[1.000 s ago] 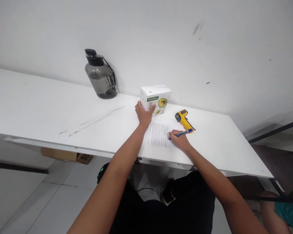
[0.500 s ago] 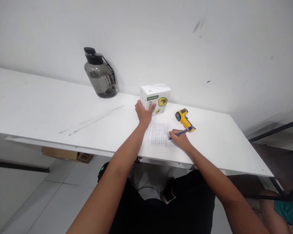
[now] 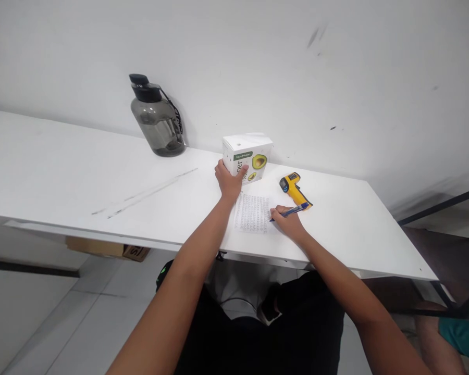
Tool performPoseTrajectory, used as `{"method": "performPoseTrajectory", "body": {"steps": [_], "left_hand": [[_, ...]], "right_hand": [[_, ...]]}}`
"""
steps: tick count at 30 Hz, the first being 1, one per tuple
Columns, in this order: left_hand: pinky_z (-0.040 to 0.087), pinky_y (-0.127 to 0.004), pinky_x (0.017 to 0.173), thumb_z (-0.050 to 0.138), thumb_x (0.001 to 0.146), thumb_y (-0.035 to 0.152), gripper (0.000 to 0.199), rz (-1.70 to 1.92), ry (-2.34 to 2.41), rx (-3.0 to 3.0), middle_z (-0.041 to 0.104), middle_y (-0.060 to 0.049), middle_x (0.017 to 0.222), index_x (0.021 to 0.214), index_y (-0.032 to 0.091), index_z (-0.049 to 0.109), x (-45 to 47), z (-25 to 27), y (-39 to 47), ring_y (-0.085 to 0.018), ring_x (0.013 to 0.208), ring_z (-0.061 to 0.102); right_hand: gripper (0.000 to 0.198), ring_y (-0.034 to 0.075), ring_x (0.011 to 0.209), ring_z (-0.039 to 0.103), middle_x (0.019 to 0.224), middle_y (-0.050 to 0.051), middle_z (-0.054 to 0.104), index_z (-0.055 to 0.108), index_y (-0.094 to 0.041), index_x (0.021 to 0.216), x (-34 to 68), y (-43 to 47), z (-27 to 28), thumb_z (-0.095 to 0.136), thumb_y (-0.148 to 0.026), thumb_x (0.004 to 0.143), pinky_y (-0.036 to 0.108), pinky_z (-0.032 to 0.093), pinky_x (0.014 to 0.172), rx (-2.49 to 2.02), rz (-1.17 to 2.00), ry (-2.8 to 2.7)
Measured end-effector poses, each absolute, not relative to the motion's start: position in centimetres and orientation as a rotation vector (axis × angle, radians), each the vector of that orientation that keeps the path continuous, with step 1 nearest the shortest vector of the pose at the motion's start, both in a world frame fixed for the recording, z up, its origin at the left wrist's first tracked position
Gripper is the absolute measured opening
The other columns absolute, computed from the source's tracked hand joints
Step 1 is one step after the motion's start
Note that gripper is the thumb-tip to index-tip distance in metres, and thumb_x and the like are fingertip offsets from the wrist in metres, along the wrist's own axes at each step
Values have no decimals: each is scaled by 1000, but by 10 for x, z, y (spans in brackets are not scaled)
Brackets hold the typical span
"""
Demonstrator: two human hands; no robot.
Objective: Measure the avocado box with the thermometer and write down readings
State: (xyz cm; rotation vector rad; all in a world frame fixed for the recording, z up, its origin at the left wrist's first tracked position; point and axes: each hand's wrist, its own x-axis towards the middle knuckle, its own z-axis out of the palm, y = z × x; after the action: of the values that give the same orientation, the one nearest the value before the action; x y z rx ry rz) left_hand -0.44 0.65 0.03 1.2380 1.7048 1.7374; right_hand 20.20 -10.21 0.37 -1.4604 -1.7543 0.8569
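My left hand (image 3: 230, 181) grips the lower left of a white box (image 3: 240, 141) with avocado pictures, its thumb across the front face. The box stands upright on the white table near the wall. In front of it lies a sheet of paper (image 3: 252, 214) covered with rows of handwriting. A blue pen (image 3: 295, 210) is pinched in my right hand (image 3: 288, 223), its tip at the paper's right edge. Just beyond that hand, a yellow infrared thermometer gun (image 3: 296, 191) lies on the table.
A large grey see-through water jug (image 3: 159, 125) with a black lid stands by the wall on the left. Under the white table (image 3: 54, 172) is a cardboard box (image 3: 101, 247). To the right are a dark metal frame (image 3: 445, 205) and part of another person's leg (image 3: 433, 341).
The view has shifted very slightly. Both hands keep their holds on the box and the pen, with no clear movement of either thing.
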Motion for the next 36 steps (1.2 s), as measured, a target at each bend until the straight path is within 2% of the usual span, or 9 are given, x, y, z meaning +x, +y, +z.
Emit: {"method": "performPoseTrajectory", "body": {"steps": [19,31,36], "left_hand": [[41,-52,111,81,73,61,77,1730,1706,1236,48,-13,131,131,26,43,-5,1,7,-35,134,44],[42,-52,111,80,73,62,79,1711,1693,1225,47,-12,133,133,29,42,-5,1,5,-34,136,42],[43,-51,110,81,73,59,77,1723,1704,1231,48,-12,130,131,27,43,-5,0,5,-34,135,43]], "right_hand": [[38,19,66,52,55,0,51,43,-25,54,203,-102,3,54,-50,80,32,41,65,-1483,810,-1737],[32,19,66,56,60,1,60,58,-23,54,204,-99,11,55,-45,76,32,43,67,-1470,971,-1665],[36,15,53,44,51,-1,49,58,-23,55,207,-92,6,60,-51,78,31,36,56,-1376,1128,-1515]]}}
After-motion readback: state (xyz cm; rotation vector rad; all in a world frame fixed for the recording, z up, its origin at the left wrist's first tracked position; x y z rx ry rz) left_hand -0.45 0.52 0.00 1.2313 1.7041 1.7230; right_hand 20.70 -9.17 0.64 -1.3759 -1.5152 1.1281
